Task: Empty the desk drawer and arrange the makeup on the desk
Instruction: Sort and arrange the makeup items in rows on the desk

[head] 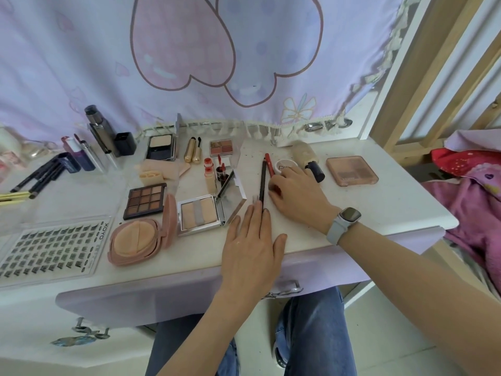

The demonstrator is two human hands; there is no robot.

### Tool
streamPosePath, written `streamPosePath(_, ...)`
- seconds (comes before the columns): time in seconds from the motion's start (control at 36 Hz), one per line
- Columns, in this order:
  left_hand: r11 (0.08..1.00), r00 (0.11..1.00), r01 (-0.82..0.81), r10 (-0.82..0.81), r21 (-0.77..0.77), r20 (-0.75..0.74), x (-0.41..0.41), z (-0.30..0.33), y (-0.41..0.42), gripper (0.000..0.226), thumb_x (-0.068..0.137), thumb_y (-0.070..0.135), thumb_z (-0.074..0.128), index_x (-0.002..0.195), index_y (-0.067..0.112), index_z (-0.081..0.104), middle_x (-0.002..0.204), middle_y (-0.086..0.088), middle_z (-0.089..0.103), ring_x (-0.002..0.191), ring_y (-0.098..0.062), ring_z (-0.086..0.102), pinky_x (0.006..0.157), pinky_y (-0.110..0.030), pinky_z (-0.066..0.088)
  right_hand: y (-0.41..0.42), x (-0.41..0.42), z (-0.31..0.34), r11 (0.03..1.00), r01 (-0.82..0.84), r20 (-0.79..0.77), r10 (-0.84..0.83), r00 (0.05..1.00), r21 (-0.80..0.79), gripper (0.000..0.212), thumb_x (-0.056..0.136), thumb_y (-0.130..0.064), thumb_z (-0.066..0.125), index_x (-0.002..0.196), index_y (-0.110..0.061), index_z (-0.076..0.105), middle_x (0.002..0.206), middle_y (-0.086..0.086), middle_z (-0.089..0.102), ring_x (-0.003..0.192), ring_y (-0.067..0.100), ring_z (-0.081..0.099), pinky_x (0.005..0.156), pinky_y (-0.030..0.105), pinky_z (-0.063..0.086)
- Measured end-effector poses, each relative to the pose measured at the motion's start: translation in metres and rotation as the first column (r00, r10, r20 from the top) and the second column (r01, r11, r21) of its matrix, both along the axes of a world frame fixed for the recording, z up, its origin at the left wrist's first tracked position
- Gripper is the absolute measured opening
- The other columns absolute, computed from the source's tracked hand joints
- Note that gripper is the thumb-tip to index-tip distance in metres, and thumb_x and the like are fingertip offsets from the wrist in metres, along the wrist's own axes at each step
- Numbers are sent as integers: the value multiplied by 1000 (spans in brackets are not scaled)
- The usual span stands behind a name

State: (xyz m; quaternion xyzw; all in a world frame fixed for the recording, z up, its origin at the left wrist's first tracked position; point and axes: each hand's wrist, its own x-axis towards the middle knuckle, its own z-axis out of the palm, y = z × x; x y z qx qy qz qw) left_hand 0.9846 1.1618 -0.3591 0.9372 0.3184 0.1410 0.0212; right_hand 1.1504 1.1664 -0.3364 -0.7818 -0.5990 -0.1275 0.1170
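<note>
Lying flat at frame centre, the left hand (250, 240) has straight fingers pressing on the white worktop (379, 202), its fingertips touching the near end of a thin black pencil (262, 183). The pencil runs up-frame from there. Just right of it lies a red pencil (269, 165), roughly parallel, with its near end under the right hand (296, 194). The right hand's fingers curl over the red pencil; whether they pinch it or only rest on it, cannot tell. A grey smartwatch (349, 215) sits on the right wrist.

Above the right hand: a small round white jar (284, 165), touching or almost touching the knuckles, then a beige bottle with dark cap (309, 158) lying on its side, then a square pink translucent compact (352, 170) further right.

Left of the left hand: an open silver mirrored powder palette (200, 218), an open pink round cushion compact (141, 240), a brown nine-pan eyeshadow palette (145, 200). Lower left: a clear tray of false lash clusters (51, 248).

The lilac drawer front (162, 297) below the worktop edge looks closed.
</note>
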Motion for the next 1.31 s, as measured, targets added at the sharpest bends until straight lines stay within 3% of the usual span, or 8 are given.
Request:
streamPosePath(0.14, 1000, 1000, -27, 27, -11, -1, 2, -3, 0, 70, 93, 45, 6, 144, 3, 30, 153, -14, 25, 141, -22, 27, 116, -38, 16, -3, 1, 2, 999, 45, -73, -45, 996, 3, 21, 88, -25, 49, 103, -18, 62, 99, 6, 62, 101, 26, 50, 79, 36, 29)
streamPosePath(0.53, 998, 998, -55, 55, -12, 43, 3, 1, -3, 68, 93, 43, 13, 138, 0, 42, 146, -17, 36, 136, -25, 36, 113, -39, 23, -6, -1, 8, 995, -13, -18, 12, 1000, -99, 24, 92, -32, 44, 104, -17, 58, 101, 5, 59, 101, 27, 50, 83, 37, 32)
streamPosePath(0.64, 998, 997, -64, 65, -25, 50, 6, -2, -2, 66, 96, 43, 12, 145, 2, 27, 153, -15, 22, 142, -23, 22, 116, -34, 10, -6, 0, 7, 994, -28, -35, 24, 999, -104, 21, 92, -27, 44, 106, -17, 55, 104, 4, 59, 101, 25, 50, 84, 36, 31)
streamPosePath(0.75, 996, 992, -87, 89, -21, 92, 7, 0, -3, 63, 96, 41, 20, 141, -1, 35, 149, -18, 32, 139, -25, 31, 115, -37, 19, -7, -3, 7, 999, 4, -66, -6, 998, -38, 24, 89, -24, 45, 109, -19, 57, 100, 5, 61, 96, 26, 53, 79, 35, 28)
streamPosePath(0.86, 996, 990, -82, 86, -43, 114, 8, -3, -3, 60, 98, 41, 30, 143, 1, 30, 152, -17, 25, 142, -24, 24, 116, -35, 12, -14, -2, 6, 995, 25, -216, -4, 976, 95, 26, 89, -17, 46, 107, -18, 64, 94, 6, 61, 86, 24, 55, 74, 33, 33)
streamPosePath(0.94, 997, 989, -74, 77, -26, 125, 8, -3, -3, 57, 98, 39, 33, 142, 3, 34, 151, -17, 27, 141, -26, 26, 116, -37, 15, -22, -2, 11, 973, 66, -388, 26, 921, 221, 24, 89, -10, 49, 102, -12, 68, 93, 8, 63, 78, 18, 53, 75, 33, 43)
streamPosePath(1.11, 999, 985, -53, 52, 7, 163, 7, -4, -3, 51, 96, 33, 41, 138, 4, 42, 148, -18, 34, 139, -31, 29, 114, -42, 21, -38, 9, 20, 838, 346, -704, 64, 707, 423, 20, 95, -6, 39, 98, -14, 57, 71, -8, 55, 56, -5, 52, 52, 7, 38)
streamPosePath(1.31, 1000, 969, -22, 20, 4, 247, 4, 0, -5, 44, 93, 24, 52, 132, 2, 50, 140, -18, 46, 134, -34, 37, 110, -46, 27, -57, 25, 22, 706, 562, -867, 153, 474, 432, 26, 94, -10, 39, 80, -12, 61, 70, -3, 55, 52, 2, 47, 51, 15, 39)
